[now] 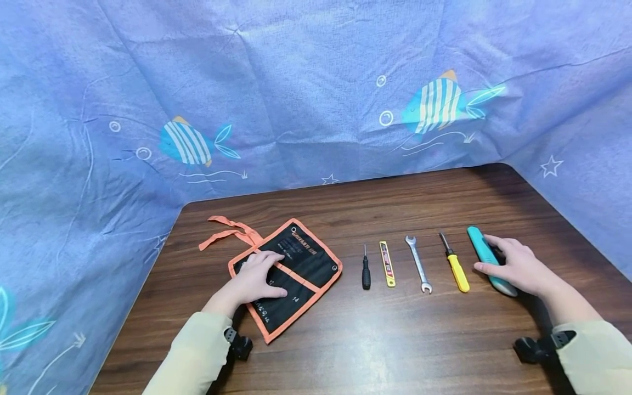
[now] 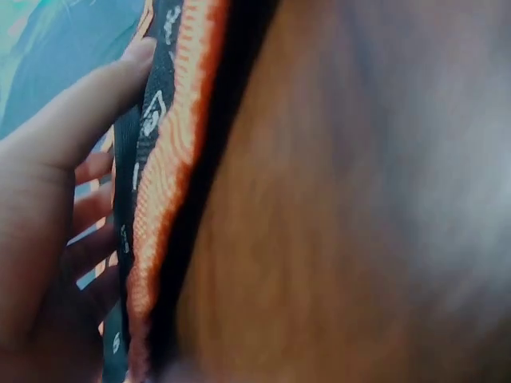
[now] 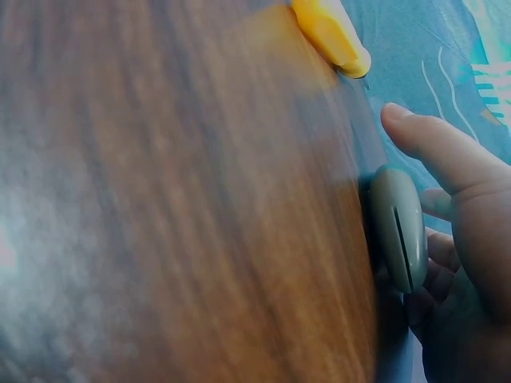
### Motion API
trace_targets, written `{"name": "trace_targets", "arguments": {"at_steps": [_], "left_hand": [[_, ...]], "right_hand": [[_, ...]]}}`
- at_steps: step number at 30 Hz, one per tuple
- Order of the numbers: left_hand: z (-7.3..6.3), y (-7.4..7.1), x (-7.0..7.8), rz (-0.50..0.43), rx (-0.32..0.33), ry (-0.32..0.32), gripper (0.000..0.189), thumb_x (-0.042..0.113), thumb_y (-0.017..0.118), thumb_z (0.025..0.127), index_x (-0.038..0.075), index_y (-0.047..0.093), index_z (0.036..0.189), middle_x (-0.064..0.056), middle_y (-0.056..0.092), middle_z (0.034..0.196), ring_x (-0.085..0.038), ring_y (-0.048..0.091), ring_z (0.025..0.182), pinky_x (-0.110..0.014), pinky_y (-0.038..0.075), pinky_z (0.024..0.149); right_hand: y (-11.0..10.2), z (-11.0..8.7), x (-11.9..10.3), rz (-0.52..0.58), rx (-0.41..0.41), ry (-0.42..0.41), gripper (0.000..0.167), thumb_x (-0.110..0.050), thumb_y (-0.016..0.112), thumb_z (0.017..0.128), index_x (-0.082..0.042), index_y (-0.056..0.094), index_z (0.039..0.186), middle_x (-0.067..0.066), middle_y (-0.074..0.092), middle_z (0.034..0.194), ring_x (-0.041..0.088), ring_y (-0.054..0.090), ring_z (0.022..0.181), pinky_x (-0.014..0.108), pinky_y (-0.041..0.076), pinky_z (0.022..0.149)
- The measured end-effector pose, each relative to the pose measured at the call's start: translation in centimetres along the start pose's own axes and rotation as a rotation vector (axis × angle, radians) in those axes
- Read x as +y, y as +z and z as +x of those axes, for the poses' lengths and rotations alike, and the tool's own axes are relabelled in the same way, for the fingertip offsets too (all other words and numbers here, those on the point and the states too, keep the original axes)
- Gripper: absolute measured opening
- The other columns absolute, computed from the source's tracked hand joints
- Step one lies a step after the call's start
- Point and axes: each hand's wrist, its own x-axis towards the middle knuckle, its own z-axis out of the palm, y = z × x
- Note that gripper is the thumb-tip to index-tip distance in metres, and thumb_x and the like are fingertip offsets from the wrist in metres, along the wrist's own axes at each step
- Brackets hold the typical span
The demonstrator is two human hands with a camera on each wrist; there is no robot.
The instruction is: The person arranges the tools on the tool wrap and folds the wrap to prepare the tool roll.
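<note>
My left hand (image 1: 257, 278) rests on a black tool pouch (image 1: 311, 248) with orange edging, which lies flat on the table. Its thumb and fingers are spread over the pockets, and in the left wrist view the thumb (image 2: 104, 104) reaches along the orange-edged fabric. On the far right, my right hand (image 1: 513, 265) hangs over a long teal tool (image 1: 481, 247) with a rounded, slotted grey-green end (image 3: 399, 231). The thumb stands apart from the fingers, which lie on the tool's far side; its kind does not show.
Left of the teal tool lie a yellow-handled screwdriver (image 1: 458, 271), a double open-end wrench (image 1: 418, 264), a narrow yellow printed packet (image 1: 387, 264) and a small black screwdriver (image 1: 366, 274). Orange ties (image 1: 229, 230) trail from the pouch. A blue fish-print cloth (image 1: 316, 109) walls the table (image 1: 345, 351).
</note>
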Motion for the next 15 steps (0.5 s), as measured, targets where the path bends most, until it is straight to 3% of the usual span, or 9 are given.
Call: {"name": "trace_targets", "arguments": {"at_steps": [10,15], "left_hand": [[0.3,-1.4,-0.2,-0.012,-0.124,0.035,0.084,0.044,0.077,0.072,0.014,0.041,0.141,-0.010,0.037,0.143,-0.035,0.030,0.131,-0.056,0.023,0.102],[0.6,-1.6,-0.3,-0.021,-0.172,0.048,0.082,0.042,0.076,0.075,0.013,0.039,0.143,-0.010,0.035,0.146,-0.034,0.028,0.133,-0.054,0.026,0.102]], "right_hand": [[0.1,0.0,0.0,-0.011,0.005,-0.008,0.086,-0.043,0.066,0.085,0.015,0.030,0.137,0.038,0.037,0.125,0.051,0.034,0.112,0.064,0.027,0.084],[0.1,0.0,0.0,-0.009,0.010,-0.003,0.086,-0.043,0.066,0.085,0.015,0.030,0.137,0.038,0.037,0.124,0.051,0.034,0.112,0.064,0.026,0.084]]}}
